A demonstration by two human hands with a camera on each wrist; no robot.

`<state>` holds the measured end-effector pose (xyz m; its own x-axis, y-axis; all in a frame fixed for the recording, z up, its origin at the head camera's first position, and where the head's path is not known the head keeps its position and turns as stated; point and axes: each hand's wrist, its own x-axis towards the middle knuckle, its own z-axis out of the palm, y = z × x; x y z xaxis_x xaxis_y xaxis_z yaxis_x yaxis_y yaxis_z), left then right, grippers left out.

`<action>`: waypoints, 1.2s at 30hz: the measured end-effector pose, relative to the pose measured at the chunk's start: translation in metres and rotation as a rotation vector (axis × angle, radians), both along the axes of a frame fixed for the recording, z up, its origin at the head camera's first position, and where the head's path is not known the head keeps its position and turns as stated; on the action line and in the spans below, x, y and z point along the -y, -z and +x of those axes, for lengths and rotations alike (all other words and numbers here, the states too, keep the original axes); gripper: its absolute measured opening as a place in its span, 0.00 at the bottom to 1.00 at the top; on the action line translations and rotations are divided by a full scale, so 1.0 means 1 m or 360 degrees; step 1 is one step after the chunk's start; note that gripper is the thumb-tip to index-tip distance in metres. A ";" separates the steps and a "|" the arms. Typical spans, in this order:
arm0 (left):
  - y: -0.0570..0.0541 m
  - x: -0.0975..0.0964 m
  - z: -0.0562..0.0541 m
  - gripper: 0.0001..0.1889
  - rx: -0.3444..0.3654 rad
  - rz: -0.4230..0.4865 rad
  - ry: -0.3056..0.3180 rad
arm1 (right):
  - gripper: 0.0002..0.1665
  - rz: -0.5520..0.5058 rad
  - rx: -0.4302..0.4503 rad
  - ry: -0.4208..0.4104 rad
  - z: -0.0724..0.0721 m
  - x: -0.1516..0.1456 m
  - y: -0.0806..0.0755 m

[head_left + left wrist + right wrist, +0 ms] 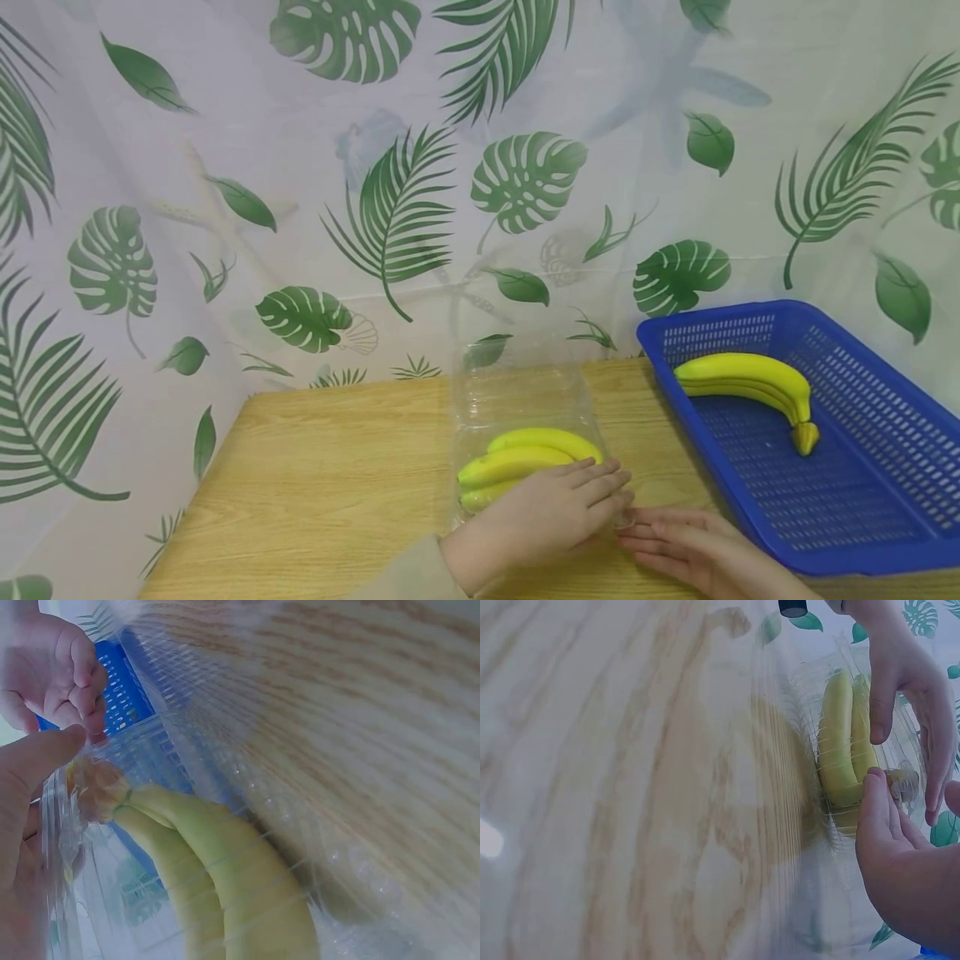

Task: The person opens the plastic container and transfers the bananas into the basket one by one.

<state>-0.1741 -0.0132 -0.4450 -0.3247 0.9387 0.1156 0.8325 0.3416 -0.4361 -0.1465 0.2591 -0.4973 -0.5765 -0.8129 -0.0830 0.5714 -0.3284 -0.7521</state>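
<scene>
In the head view, a bunch of yellow bananas (pixel 517 467) lies in a clear plastic box (pixel 517 398) on the wooden desk (pixel 337 483). The box stands well in from the left edge of the desk, and its clear lid is folded back toward the desk's back edge. The banana tips point toward the left edge; the stem end lies on the other side, under the left hand (pixel 551 508).

The left hand reaches across that end of the box with its fingers extended, and the right wrist view shows the thumb apart from them. In the left wrist view the thumb is at the clear rim, beside the brownish stem. Whether the fingertips press on the stem or only on the plastic, I cannot tell. The right hand (pixel 693 546) is at the box's end nearest the basket, palm turned inward, its fingers nearly straight and close together, fingertips at the plastic.

Just beyond the right hand, a blue basket (pixel 738 521) fills the right part of the desk, its far left corner by the back edge. Another bunch of bananas (pixel 742 367) lies inside, near the basket's far left corner. A cloth (pixel 525 108) printed with green leaves hangs behind the desk's back edge. A pale sleeve (pixel 412 575) covers the left forearm.
</scene>
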 end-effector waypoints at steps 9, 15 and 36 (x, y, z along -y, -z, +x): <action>-0.004 -0.006 0.002 0.24 -0.0139 -0.0121 -0.0016 | 0.28 0.0014 -0.0027 0.0030 0.001 0.002 0.000; -0.001 -0.004 0.000 0.25 -0.0142 -0.0068 0.0005 | 0.27 0.0025 0.0006 0.0052 0.001 0.004 0.002; 0.004 -0.001 -0.002 0.23 -0.0186 -0.0028 0.0044 | 0.23 0.0144 0.0038 0.0200 0.001 0.015 0.012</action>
<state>-0.1765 -0.0126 -0.4495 -0.2836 0.9494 0.1347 0.7848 0.3106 -0.5363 -0.1457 0.2446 -0.5091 -0.6701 -0.7231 -0.1676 0.5484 -0.3301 -0.7683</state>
